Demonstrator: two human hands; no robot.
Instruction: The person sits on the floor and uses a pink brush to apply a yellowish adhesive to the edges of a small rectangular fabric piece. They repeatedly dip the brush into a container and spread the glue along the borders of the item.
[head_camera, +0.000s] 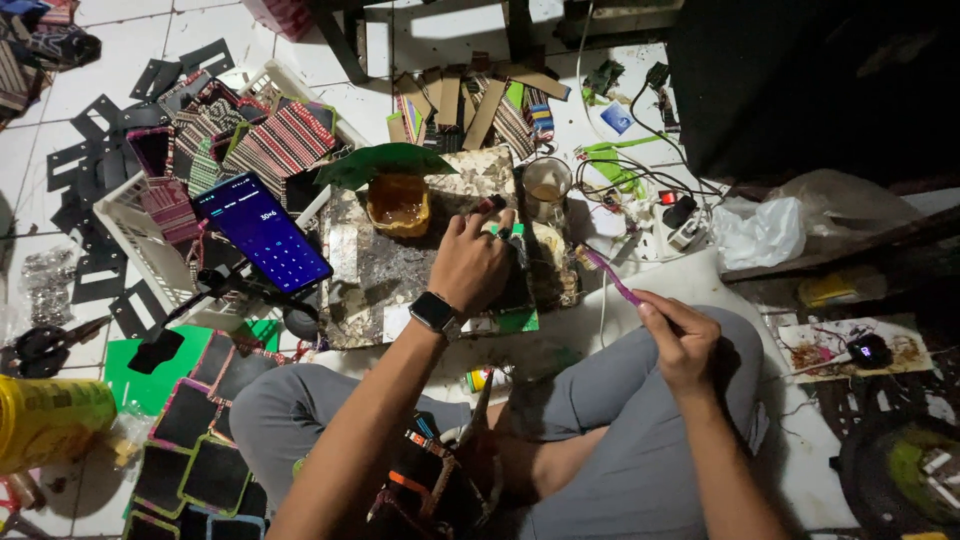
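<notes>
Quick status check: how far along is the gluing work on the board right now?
Done, by the look of it: trimmed black panels lie stacked by the left knee, and more woven-covered pieces fill the white basket. In hand: the left hand presses a piece on the work board, while the right hand holds a purple brush. Left: bare black cut-outs lie on the floor.

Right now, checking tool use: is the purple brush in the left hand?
No, the purple brush is pinched in the right hand; the left hand presses down on the work board.
</notes>
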